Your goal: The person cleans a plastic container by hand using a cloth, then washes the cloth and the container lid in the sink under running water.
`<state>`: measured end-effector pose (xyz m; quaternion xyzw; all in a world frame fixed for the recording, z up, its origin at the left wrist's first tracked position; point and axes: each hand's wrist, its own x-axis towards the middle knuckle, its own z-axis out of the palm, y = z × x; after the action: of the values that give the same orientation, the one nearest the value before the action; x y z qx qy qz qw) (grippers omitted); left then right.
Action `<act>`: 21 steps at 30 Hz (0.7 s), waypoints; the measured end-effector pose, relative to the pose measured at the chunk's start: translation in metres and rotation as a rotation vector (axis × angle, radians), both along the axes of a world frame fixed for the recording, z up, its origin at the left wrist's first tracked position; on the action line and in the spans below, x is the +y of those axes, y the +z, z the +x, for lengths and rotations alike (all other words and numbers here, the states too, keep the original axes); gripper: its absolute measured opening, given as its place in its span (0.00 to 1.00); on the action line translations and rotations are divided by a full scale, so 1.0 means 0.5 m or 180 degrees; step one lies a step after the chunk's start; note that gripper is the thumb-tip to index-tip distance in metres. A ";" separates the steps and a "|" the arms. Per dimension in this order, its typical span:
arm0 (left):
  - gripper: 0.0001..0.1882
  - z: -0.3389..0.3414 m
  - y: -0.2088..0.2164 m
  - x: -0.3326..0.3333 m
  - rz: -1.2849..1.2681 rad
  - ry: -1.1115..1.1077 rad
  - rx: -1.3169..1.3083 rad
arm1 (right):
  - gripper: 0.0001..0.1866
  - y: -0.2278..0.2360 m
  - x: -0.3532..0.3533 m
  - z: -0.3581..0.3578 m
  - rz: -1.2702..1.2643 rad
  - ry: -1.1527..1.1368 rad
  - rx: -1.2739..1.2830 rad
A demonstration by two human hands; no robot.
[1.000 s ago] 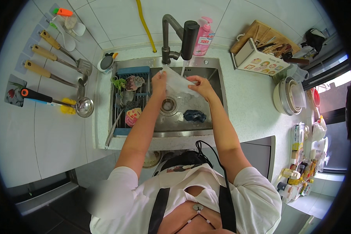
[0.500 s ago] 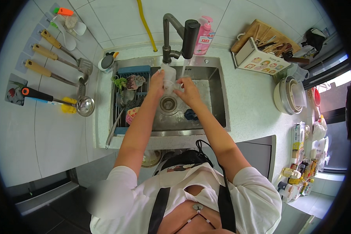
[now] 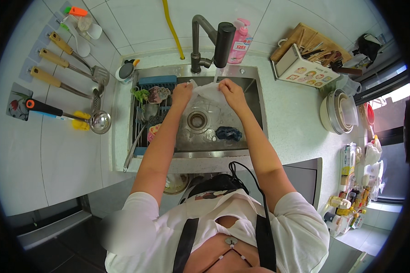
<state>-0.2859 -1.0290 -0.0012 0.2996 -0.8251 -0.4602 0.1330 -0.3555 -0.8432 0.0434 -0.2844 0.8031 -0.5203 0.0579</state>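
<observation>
A thin, wet white cloth (image 3: 208, 92) is stretched between both hands over the steel sink (image 3: 191, 155). My left hand (image 3: 182, 94) pinches its left end, fingers closed, beside the drying rack. The right end is gripped in my right hand (image 3: 233, 93), close under the tap. Water runs from the dark grey tap (image 3: 223, 45) just behind the cloth. On the sink floor, below my right hand, lies a crumpled dark blue cloth (image 3: 228, 133). The round drain (image 3: 197, 120) shows beneath the white cloth.
A rack with a blue tray (image 3: 157, 81), holding sponges and a ladle, fills the sink's left side. A pink pump bottle (image 3: 239, 43) stands behind the tap. Utensils hang on the left wall. To the right are a chopstick holder (image 3: 305, 68) and stacked bowls (image 3: 335, 111).
My hands have moved apart, spreading the bunched white cloth sideways between them. My right hand has shifted right and slightly away from me. More of the dark blue cloth shows.
</observation>
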 end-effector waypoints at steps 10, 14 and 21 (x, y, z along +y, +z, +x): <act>0.18 -0.011 -0.024 0.008 0.4651 0.0220 0.1225 | 0.08 0.010 0.019 0.076 0.0608 0.1268 0.1725; 0.18 -0.010 -0.028 0.020 0.4447 0.0207 0.1406 | 0.08 -0.008 0.025 0.092 0.0710 0.1390 0.1461; 0.18 -0.012 0.025 0.036 0.4638 -0.0229 0.1132 | 0.08 -0.075 0.012 0.019 -0.0716 0.0078 -0.0666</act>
<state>-0.2917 -1.0108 0.0111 0.2059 -0.2869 -0.9354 0.0173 -0.3460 -0.8371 0.0060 -0.2431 0.7259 -0.6330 0.1154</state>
